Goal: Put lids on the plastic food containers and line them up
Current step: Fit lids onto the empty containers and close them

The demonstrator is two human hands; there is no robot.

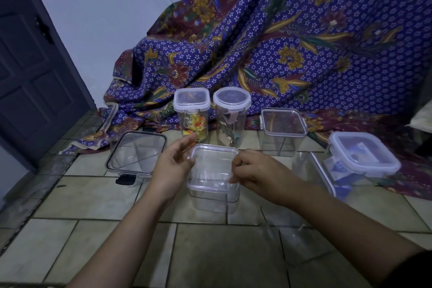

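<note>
Head view: two hands at a clear lidded container (213,176) on the tiled floor (93,196).
The left hand (171,168), fingers spread loosely, rests against its left side; the right hand (253,172), fingers curled, pinches the lid's (214,155) right edge between them.

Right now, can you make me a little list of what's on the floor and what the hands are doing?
place: tiled floor, patterned cloth draped behind
in the middle: small clear container with its lid on top
left hand: open, at the lid's left edge
right hand: fingers curled at the lid's right edge
back row: tall square jar with colourful contents, round jar, square box, all lidded
far left: black-rimmed box, lid on
far right: lidded box holding blue packets
hard to tell: whether the middle lid is pressed shut
</note>
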